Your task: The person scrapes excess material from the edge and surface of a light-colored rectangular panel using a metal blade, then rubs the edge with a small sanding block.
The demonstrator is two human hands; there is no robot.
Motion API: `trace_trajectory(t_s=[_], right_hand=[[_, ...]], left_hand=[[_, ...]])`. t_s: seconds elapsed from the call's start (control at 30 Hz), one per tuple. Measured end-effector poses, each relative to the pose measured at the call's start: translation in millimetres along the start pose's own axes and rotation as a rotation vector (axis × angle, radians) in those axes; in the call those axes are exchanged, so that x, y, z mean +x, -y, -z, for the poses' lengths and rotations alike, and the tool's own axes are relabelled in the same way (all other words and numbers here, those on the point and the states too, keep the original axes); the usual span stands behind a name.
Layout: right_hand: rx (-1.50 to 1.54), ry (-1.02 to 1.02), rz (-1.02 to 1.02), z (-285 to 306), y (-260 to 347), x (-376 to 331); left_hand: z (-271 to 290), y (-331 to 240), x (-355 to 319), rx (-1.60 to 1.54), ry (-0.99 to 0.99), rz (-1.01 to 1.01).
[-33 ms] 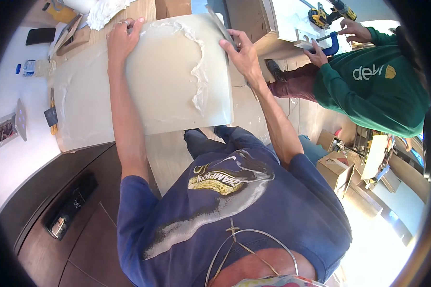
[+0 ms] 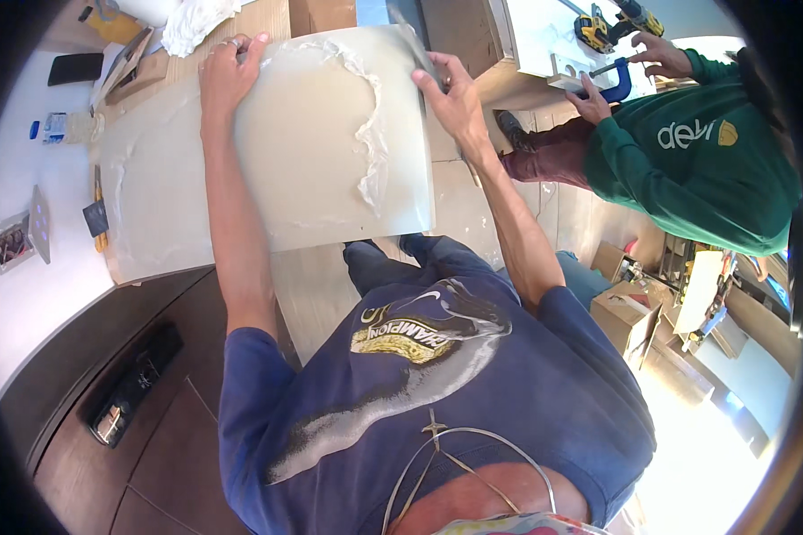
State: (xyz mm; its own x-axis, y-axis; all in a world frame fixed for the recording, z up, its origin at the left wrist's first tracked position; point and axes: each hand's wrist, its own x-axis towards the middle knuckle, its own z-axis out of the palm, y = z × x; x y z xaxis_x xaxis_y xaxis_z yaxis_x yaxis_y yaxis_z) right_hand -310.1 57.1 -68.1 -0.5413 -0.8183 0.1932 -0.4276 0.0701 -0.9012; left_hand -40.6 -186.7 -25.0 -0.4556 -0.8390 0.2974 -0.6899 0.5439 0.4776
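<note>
A large pale cream panel (image 2: pixel 321 152) is held tilted over a wooden worktop (image 2: pixel 152 232). A clear protective film covers it, partly loose and bunched into a wrinkled ridge (image 2: pixel 375 152) down the panel's right side. My left hand (image 2: pixel 232 71) grips the panel's far left corner, fingers curled over the edge. My right hand (image 2: pixel 451 98) grips its far right edge. A thin dark strip runs along that edge under my right hand; I cannot tell what it is.
A person in a green sweatshirt (image 2: pixel 705 169) works at the right on a white piece with a blue clamp (image 2: pixel 616 85), a yellow drill (image 2: pixel 598 31) beside it. A brush (image 2: pixel 98 218) and phone (image 2: pixel 76 67) lie at the left. Cardboard boxes (image 2: pixel 629 316) stand on the floor.
</note>
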Motion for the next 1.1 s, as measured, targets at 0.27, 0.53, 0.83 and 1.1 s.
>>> trace_trajectory(t_s=[0.27, 0.53, 0.83, 1.1], right_hand=[[0.053, 0.056, -0.164, 31, 0, -21], [0.251, 0.087, -0.355, -21, 4, 20], [0.492, -0.024, -0.405, -30, -28, 91], [0.409, -0.034, -0.318, -38, 3, 63]], left_hand=[[-4, -2, -2, -0.005, -0.034, 0.005], [0, 5, -1, 0.025, -0.009, 0.024], [-4, -5, 3, -0.004, 0.024, 0.017], [4, -1, 0, 0.024, 0.007, -0.017]])
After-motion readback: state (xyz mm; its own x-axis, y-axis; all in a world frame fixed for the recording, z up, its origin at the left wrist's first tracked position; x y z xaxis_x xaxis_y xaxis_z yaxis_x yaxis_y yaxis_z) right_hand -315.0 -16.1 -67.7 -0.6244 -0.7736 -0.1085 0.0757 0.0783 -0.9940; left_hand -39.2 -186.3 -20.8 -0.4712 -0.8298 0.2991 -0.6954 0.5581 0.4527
